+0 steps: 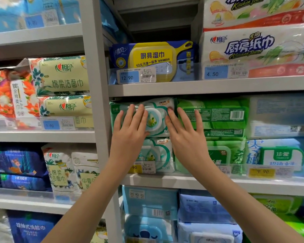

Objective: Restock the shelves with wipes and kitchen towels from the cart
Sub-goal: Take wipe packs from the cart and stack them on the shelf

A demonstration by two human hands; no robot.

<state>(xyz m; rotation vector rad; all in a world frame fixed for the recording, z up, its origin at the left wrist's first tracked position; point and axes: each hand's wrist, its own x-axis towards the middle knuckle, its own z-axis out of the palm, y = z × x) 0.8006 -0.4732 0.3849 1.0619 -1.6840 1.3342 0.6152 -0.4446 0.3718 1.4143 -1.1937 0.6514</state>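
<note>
A teal-and-white pack of wipes (156,118) with a round lid lies on top of a matching pack (158,155) on the middle shelf (218,183). My left hand (130,132) presses flat on the top pack's left face, fingers straight. My right hand (186,135) lies flat at the pack's right edge, fingers spread, partly over the neighbouring green wipes packs (216,116). Kitchen towels (256,48) in white, red and green wrap fill the shelf above at the right. A blue-and-yellow kitchen wipes pack (153,60) stands above my hands.
A grey upright post (98,102) splits the shelving left of my hands. Tissue packs (63,88) fill the left bay. Blue wipes packs (151,204) lie on the shelf below. Clear plastic lips with price tags (128,77) front each shelf. The cart is out of view.
</note>
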